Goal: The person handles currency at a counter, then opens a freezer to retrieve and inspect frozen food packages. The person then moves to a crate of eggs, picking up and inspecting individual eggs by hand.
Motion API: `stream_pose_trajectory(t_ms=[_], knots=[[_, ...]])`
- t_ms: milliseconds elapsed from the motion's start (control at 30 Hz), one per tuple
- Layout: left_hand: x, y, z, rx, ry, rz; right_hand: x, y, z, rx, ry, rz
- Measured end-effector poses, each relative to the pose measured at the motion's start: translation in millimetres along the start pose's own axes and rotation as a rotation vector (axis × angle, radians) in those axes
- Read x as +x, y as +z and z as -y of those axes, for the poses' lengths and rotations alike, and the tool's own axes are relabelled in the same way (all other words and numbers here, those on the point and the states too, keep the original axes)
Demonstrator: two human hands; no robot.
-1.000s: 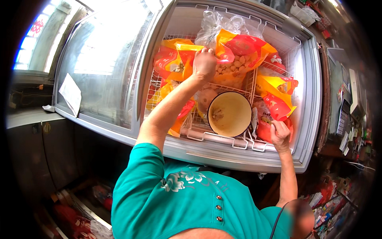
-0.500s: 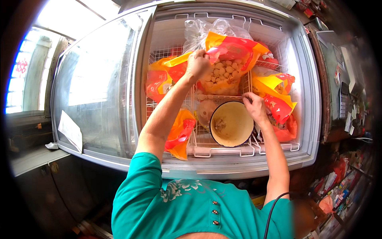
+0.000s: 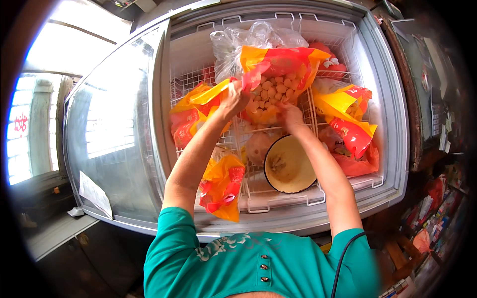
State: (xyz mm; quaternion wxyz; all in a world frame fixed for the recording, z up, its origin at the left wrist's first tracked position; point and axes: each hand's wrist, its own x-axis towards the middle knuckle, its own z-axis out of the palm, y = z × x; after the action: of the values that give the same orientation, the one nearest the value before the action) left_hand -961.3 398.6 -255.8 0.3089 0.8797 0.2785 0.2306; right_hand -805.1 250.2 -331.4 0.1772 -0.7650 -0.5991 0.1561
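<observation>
Left hand (image 3: 234, 100) grips a red-yellow bag (image 3: 288, 60); the right hand (image 3: 291, 118), blurred near pale balls (image 3: 272, 91), grips indiscernibly.

To my left, white daylight floods a window (image 3: 34, 124) above a pale grey counter (image 3: 62, 236) with dark cabinet doors (image 3: 92, 260) beneath. At my right: a wood-edged table (image 3: 426, 74); below it, cluttered goods (image 3: 433, 216), probably small packets, blurred near the rim.

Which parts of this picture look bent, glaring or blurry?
In the head view, the freezer's edges bow; glare whitens the window and patches the glass lid; the right hand looks soft, perhaps from motion.
</observation>
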Motion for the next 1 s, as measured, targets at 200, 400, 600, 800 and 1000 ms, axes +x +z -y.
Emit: stream_pose_trajectory(t_ms=[200,400,600,800,1000], knots=[[15.0,-0.9,2.4,-0.26,-0.339,-0.035,14.8,27.2,49.0,-0.286,0.019,0.315],[36.1,6.2,1.9,-0.22,-0.485,-0.042,21.5,37.4,20.6,-0.199,-0.216,0.296],[48.0,-27.7,8.7,-0.269,-0.197,-0.245,11.2,-28.9,13.0,0.296,-0.049,-0.047],[67.2,-18.8,-28.1,-0.415,-0.382,0.018,23.3,35.8,-24.9,0.026,0.023,-0.104],[84.7,-2.1,-25.7,-0.533,-0.36,-0.011,40.9,24.5,-1.5,0.087,0.113,0.02]])
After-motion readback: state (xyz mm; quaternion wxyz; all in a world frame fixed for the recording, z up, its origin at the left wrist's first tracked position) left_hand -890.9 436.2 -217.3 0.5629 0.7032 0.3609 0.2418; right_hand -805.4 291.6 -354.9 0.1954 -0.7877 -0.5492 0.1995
